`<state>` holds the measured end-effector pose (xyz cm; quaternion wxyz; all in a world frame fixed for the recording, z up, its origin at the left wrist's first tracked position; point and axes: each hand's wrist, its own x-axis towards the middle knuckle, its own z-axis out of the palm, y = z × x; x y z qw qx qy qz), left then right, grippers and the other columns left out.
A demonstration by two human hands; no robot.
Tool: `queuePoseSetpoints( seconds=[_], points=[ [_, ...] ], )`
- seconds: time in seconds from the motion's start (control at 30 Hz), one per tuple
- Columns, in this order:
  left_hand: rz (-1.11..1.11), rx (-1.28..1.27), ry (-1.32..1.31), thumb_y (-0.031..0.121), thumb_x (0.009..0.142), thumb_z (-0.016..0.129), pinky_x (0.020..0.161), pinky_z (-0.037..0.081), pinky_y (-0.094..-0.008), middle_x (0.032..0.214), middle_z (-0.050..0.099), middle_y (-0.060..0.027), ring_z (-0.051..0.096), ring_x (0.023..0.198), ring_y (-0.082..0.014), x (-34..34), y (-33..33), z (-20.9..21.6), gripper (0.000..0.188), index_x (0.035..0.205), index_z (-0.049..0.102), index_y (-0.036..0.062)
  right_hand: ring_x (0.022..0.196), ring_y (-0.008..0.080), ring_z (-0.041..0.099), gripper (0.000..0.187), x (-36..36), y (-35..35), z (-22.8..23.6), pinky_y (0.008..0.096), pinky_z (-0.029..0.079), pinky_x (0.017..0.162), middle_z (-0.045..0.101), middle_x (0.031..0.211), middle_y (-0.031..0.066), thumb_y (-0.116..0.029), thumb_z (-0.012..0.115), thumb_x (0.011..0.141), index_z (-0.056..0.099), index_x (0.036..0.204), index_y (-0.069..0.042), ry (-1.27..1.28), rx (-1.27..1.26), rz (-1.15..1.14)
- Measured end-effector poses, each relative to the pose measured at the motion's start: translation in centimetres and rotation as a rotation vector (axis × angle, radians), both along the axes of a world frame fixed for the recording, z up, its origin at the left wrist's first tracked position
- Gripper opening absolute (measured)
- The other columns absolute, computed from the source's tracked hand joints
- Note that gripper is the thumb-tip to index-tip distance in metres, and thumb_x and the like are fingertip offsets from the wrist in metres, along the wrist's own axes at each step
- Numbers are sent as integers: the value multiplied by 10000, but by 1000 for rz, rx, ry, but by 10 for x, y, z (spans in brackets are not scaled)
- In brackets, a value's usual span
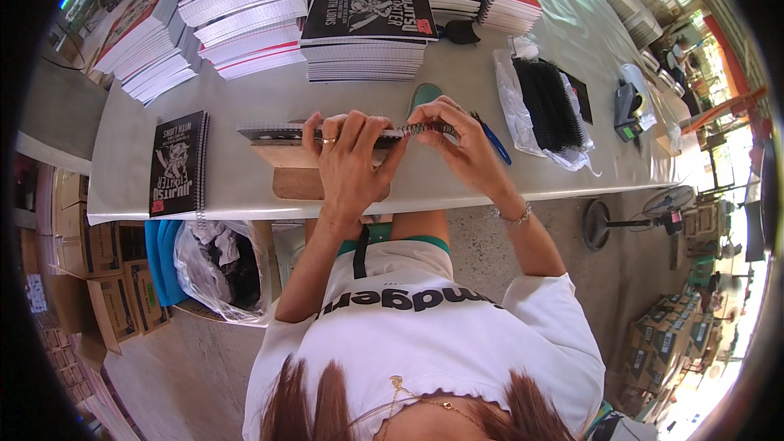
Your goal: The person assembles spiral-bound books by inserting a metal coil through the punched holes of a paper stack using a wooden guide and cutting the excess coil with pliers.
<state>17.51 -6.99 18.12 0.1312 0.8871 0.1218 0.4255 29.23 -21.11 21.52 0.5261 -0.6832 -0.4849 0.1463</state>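
grey worktable (457, 82), notebook stacks (245, 8) upper frame | left hand (349, 165) grips unbound notebook (278, 132) at centre | right hand (457, 143) pinches black spiral coil (425, 128) on its edge | blue pen (492, 140) just right

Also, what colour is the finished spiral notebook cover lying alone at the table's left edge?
Black with white artwork, on the finished spiral notebook; the head view shows it.
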Motion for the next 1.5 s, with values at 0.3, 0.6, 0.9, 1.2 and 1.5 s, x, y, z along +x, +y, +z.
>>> queuePoseSetpoints(
  seconds=[0.3,0.6,0.9,1.2,1.5],
  points=[
    [21,120,-198,346,704,749,1058,185,-462,958,587,86,488,987,-141,0,2,-38,225,890,651,265,999,194,517,167,8,1,19,359,283,952,571,958,14,-123,653,836,662,1003,-117,-372,-180,138],
    [4,150,-160,313,683,742,1060,174,-453,936,571,82,498,965,-140,-4,3,-34,251,918,662,274,958,208,523,177,-8,-11,13,362,311,931,571,955,42,-116,627,850,650,1025,-94,-414,-177,60],
    [-109,9,116,280,822,657,936,290,-394,928,602,44,543,917,-153,-7,7,19,243,1042,615,185,869,247,553,139,-17,5,13,353,344,856,567,869,63,-169,582,906,581,1003,-70,-447,-118,-168],
    [-345,62,126,244,868,618,886,382,-374,949,641,13,589,901,-185,-8,26,15,169,999,603,139,735,246,592,116,7,1,8,354,438,674,606,802,113,-101,579,901,599,926,10,24,-239,114],
    [-363,42,30,264,860,633,868,397,-366,873,647,6,601,861,-185,0,24,14,169,961,615,129,1242,343,372,619,91,16,-63,434,342,1047,387,1372,145,-239,805,690,571,1262,-206,-445,-534,14]
  ],
)
